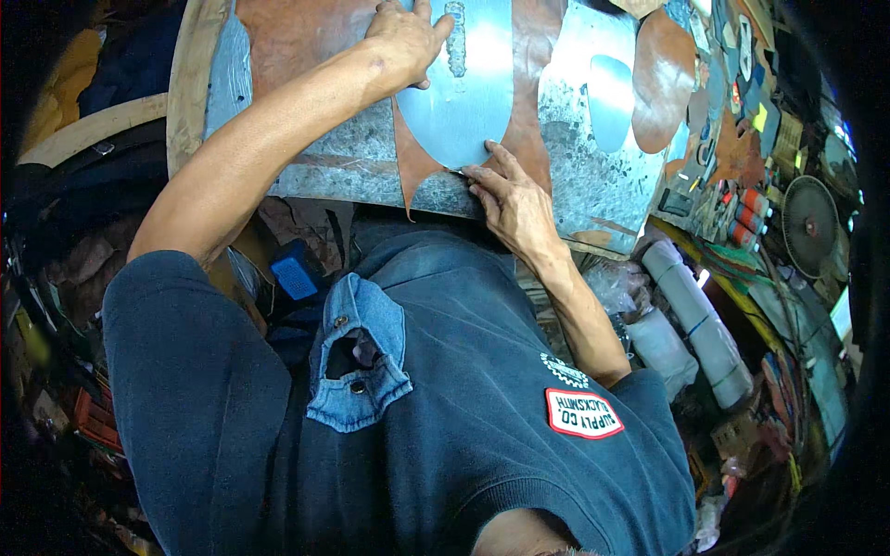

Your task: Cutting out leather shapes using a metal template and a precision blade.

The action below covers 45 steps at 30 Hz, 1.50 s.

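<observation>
A smooth silvery metal template (468, 102), rounded at its near end, lies on a sheet of brown leather (530, 111). A rough raised strip (455, 42) runs along its middle. My left hand (408, 42) presses on the template's left side, fingers spread and partly cut off by the upper picture edge. At the rounded near end, my right hand (508, 196) is closed, with its forefinger stretched along the rim. A small thin tip shows at its fingertips; I cannot make out the tool. Left of it, a pointed leather flap (409, 181) hangs toward the board's near edge.
Under the leather is a worn metal-topped board (352, 176) with a wooden edge (190, 93). To the right lie a smaller oval metal template (611, 102) and a brown leather oval (664, 79). Beyond are cluttered tools, a round fan (809, 227) and wrapped rolls (697, 320).
</observation>
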{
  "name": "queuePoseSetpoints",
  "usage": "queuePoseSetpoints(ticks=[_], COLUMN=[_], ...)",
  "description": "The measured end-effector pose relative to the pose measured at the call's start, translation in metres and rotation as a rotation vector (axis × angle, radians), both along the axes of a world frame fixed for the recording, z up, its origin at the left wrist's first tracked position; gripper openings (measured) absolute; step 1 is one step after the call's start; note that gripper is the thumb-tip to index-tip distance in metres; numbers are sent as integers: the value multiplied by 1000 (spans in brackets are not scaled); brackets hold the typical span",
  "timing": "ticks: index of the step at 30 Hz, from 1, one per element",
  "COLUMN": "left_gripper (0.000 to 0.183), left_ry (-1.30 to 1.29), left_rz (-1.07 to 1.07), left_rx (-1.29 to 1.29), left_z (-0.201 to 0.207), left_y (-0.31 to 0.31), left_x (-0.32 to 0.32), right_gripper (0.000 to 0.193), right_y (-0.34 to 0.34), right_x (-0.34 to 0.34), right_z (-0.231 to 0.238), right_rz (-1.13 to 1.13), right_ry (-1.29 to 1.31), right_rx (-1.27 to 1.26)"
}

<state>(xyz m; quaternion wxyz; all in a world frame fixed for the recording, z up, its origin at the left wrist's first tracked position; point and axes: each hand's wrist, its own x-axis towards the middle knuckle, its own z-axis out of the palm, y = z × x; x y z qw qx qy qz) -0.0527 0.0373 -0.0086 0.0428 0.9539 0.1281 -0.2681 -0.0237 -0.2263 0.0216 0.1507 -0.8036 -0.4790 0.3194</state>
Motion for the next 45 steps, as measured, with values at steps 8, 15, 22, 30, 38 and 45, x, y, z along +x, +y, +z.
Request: queuePoseSetpoints(ticks=[8, 15, 22, 30, 38, 45], left_gripper=[98, 97, 95, 94, 96, 95], left_ry=[-26, 40, -25, -15, -5, -182], left_rz=[17, 43, 106, 116, 87, 61], left_rx=[25, -25, -31, -46, -32, 188], left_z=[-7, 8, 3, 7, 0, -6], left_y=[-1, -2, -4, -7, -2, -6], left_x=[-2, -1, -2, -3, -3, -12], right_gripper=[24, 30, 29, 44, 33, 17], right_y=[0, 7, 27, 44, 84, 110], right_x=[34, 69, 91, 116, 145, 154], right_z=[-1, -4, -7, -10, -22, -13], right_rz=[202, 446, 561, 815, 1037, 1153], right_ry=[-10, 19, 37, -58, -69, 50], right_rx=[14, -25, -12, -85, -43, 101])
